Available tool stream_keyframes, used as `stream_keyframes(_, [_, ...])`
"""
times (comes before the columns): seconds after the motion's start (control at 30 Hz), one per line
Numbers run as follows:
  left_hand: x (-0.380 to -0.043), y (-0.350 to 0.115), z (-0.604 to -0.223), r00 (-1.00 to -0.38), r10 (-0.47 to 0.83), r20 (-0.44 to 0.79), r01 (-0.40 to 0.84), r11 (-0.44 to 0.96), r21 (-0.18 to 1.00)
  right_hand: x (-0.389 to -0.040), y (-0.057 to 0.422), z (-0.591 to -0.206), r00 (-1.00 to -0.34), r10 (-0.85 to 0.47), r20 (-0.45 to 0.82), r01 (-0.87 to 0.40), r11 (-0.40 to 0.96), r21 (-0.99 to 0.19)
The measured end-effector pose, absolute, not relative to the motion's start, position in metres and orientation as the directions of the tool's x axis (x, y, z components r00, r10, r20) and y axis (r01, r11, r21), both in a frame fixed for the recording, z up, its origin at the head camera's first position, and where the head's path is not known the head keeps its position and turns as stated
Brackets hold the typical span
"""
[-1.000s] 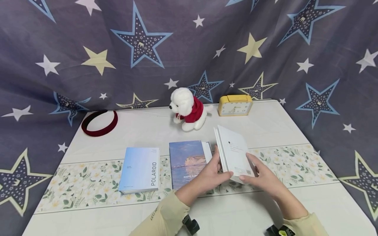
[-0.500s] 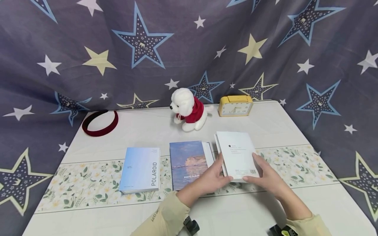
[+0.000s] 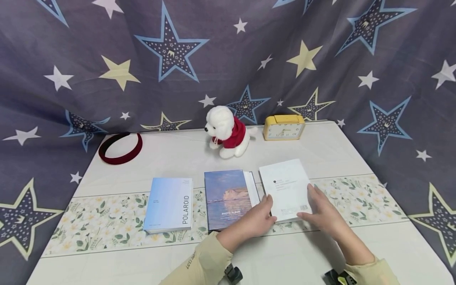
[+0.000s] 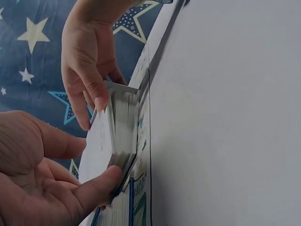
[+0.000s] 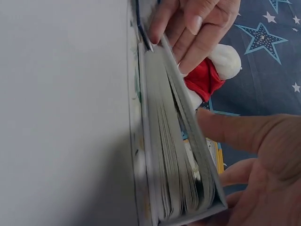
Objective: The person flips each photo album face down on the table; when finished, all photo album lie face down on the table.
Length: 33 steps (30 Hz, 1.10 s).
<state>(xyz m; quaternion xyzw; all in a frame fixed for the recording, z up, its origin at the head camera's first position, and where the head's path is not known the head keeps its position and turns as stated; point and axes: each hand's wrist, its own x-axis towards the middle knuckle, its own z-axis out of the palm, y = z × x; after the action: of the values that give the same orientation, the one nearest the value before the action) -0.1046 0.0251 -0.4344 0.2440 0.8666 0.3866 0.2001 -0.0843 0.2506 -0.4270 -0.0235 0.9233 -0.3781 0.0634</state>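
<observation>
A white photo album (image 3: 285,186) lies with its barcode side up at the right of the flowered strip, slightly turned. At its lower left corner my left hand (image 3: 259,217) holds the edge, thumb by the near side. My right hand (image 3: 325,211) grips the right edge, thumb over the cover and fingers down the side. The right wrist view shows its loosely fanned pages (image 5: 167,146); the cover stands a little apart from them. Just left of it is a blue photo album (image 3: 228,194) with a sea cliff picture, partly behind my left hand.
A pale blue book marked POLAROID (image 3: 168,204) lies farther left. Along the back are a dark red headband (image 3: 122,160), a white plush dog (image 3: 219,123) in a red top and a yellow clock (image 3: 284,128). A star-patterned cloth (image 3: 228,51) hangs behind the table.
The white photo album has gone from tilted up to nearly flat and turned slightly counterclockwise. My left hand has slid to its lower left corner, and the left thumb has come off the cover.
</observation>
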Motion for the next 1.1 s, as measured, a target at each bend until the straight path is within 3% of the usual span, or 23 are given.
stream_keyframes(0.33, [-0.099,0.021,-0.429,-0.805,0.578,-0.133,0.382,0.677,0.629,-0.082,0.239,-0.42,-0.993,-0.059,-0.098,0.006,0.825,-0.566])
stream_keyframes(0.67, [-0.094,0.002,-0.424,-0.859,0.512,-0.021,0.422,0.73,0.537,-0.077,0.22,-0.417,-0.991,-0.107,0.075,-0.129,0.883,-0.451])
stream_keyframes(1.1, [-0.088,-0.03,-0.429,-0.926,0.373,0.056,0.349,0.794,0.498,-0.082,0.192,-0.42,-0.976,-0.209,0.055,-0.209,0.849,-0.486])
